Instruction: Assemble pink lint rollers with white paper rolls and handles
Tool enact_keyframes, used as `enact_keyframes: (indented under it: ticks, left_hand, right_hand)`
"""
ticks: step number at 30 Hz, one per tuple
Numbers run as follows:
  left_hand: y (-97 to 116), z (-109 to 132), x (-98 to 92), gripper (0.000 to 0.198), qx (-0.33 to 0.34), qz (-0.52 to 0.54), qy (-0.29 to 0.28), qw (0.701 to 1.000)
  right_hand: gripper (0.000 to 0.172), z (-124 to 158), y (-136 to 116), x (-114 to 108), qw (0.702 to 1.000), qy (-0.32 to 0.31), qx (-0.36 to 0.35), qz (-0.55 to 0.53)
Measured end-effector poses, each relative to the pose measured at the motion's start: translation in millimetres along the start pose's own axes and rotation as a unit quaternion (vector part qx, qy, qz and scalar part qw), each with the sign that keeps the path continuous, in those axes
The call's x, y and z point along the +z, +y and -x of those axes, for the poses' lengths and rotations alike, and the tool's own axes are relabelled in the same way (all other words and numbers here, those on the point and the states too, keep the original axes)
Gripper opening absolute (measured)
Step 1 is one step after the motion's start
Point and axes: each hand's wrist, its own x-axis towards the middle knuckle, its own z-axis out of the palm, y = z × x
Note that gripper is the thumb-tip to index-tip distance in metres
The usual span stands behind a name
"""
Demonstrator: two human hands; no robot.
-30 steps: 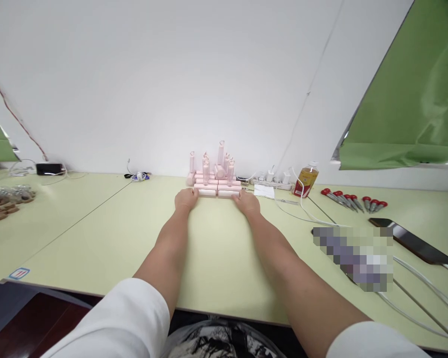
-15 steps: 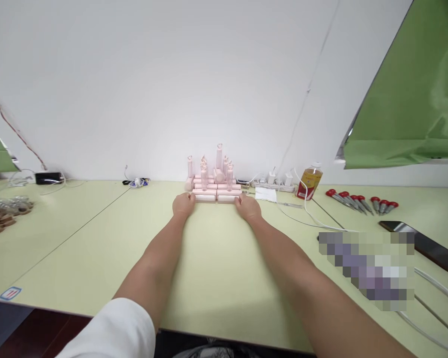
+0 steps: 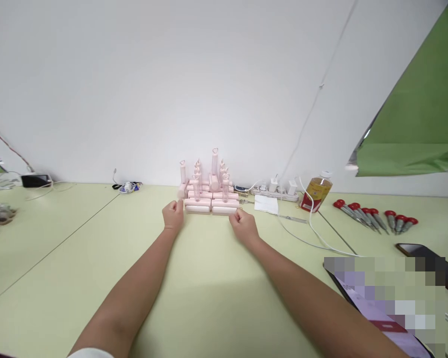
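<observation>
Here they are, two bare hands bracketing a stack of pink tubes, and everything turns on that front row: the left front tube (image 3: 198,210) and the right front tube (image 3: 222,211) lie end to end near the wall (image 3: 142,89), long axes running side to side across the worktop (image 3: 209,278). The left hand (image 3: 173,215) sits just beyond the row's left end, curled into a fist with nothing showing in its grip, and a sliver of worktop seems to show between knuckles and tube. Over on the other side, the right hand (image 3: 244,224) is clenched too, thumb side up, overlapping the row's right end in this view; whether it actually touches, I cannot tell. So each tube has its own nearer hand, lying inward of it. Look at the arms: left forearm (image 3: 134,293) and right forearm (image 3: 294,273) reach forward, low over the worktop, angling in toward the stack. Behind that row, heart-topped tubes stand upright, the tallest (image 3: 215,164) near the middle.
</observation>
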Motion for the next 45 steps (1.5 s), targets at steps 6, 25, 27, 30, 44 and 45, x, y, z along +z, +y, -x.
enact_keyframes:
  ticks: [6,25,27,30,44,45]
  left_hand:
    - [16.2,27.6,1.1,0.045,0.051,0.062,-0.099,0.992]
    - [205.4,-118.2,33.9,0.042,0.137,-0.05,-0.201,0.969]
    - [209.9,-134.2,54.3,0.039,0.112,-0.139,-0.27,0.946]
    - [201.8,-140.2,69.5,0.019,0.099,-0.181,-0.316,0.926]
    - [246.1,-7.9,-95.8,0.031,0.393,0.011,-0.156,0.906]
    - [245.0,13.6,-100.2,0.031,0.404,0.011,-0.186,0.896]
  right_hand:
    - [0.036,9.0,-12.6,12.2,0.992,0.021,0.067,-0.105]
    - [0.032,17.6,-9.0,6.1,0.982,-0.074,0.089,-0.149]
    - [0.031,18.6,-9.0,5.1,0.977,-0.082,0.098,-0.17]
    - [0.029,22.3,-7.7,4.6,0.967,-0.1,0.118,-0.202]
    - [0.074,31.9,-70.7,-25.9,0.962,0.014,-0.01,-0.273]
    - [0.076,37.6,-80.2,-29.2,0.962,0.008,-0.024,-0.271]
